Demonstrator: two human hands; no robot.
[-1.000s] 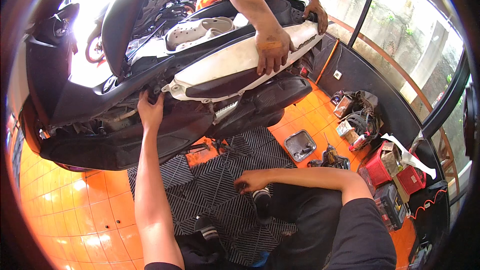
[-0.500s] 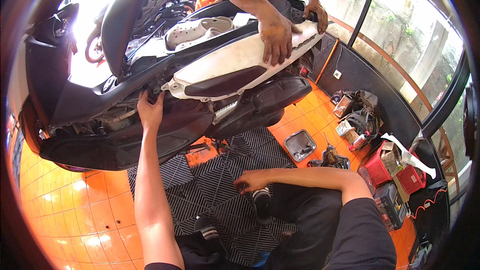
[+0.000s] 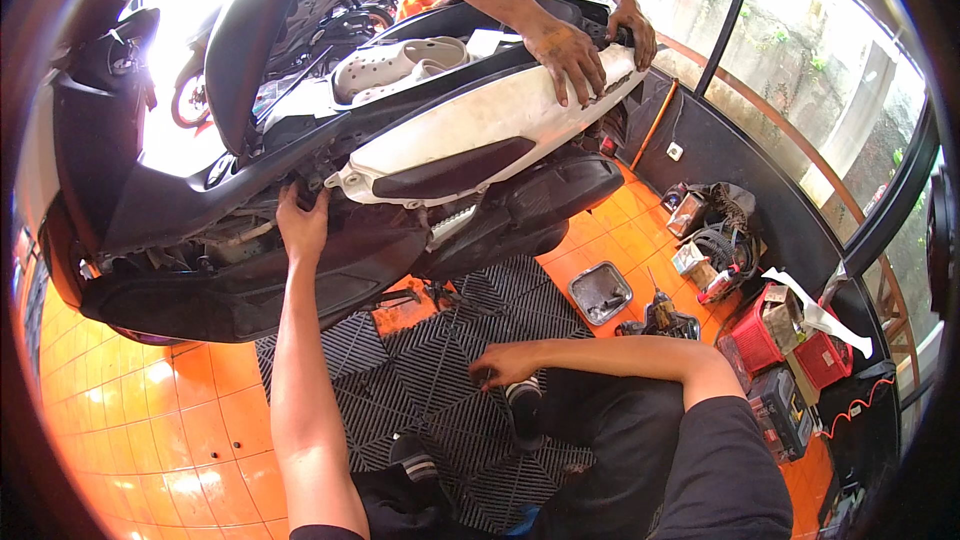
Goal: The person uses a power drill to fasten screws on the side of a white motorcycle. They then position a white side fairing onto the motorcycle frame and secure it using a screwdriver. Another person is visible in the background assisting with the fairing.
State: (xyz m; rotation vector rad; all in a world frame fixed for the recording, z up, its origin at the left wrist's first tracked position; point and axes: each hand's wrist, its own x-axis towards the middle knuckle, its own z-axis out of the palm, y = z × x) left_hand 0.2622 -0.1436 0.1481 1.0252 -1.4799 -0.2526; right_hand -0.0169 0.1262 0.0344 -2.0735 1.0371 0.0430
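Scooter with its white panel handled from two sides.
The panel lies along the scooter's near side, its narrow end left, its broad end far right. The person's left hand reaches up to that narrow end, thumb and fingers a little apart at the dark frame; whether they grip anything, I cannot tell. The right hand hangs loosely curled above the black mat, near a striped sock; whether it holds something is unclear. On the far side, one co-worker's hand rests spread on the panel, the other on its far right end. Pale clogs sit behind the panel; a tray lies on the orange floor, right of the mat.
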